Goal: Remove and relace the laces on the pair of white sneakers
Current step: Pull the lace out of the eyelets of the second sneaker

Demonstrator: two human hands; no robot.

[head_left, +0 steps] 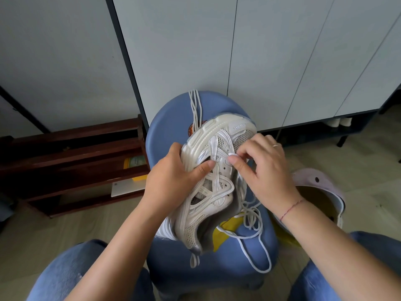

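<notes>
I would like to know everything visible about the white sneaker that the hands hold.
The sneaker is white and cream, with mesh panels, shiny strips and a thick ribbed sole. It lies tilted on its side over a blue stool. The left hand grips its sole edge, thumb on the upper; the right hand pinches a lace at an eyelet.

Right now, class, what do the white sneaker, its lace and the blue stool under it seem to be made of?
Sneaker: mesh textile, seen in its open holes, with glossy synthetic overlays, possibly faux leather. Lace: woven cord, matte; it droops in limp loops. Stool: probably moulded plastic, smooth satin blue without weave, though vinyl padding is possible.
</notes>
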